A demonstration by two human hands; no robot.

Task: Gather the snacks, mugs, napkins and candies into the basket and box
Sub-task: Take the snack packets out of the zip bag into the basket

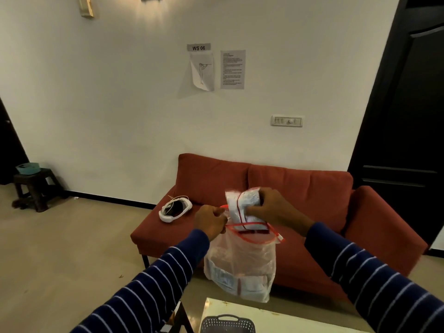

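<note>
Left hand (210, 224) pinched rim of clear zip bag (240, 265); right hand (269, 210) gripped white packet (242, 205) above bag mouth; grey basket (227, 324) on desk (276, 318) below.

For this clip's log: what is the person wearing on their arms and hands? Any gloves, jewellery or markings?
Both arms are in long sleeves, dark navy with thin, pale horizontal stripes, ending at the wrists. The left hand and right hand are bare: no gloves, and no rings, watch or markings can be seen from this view.
</note>
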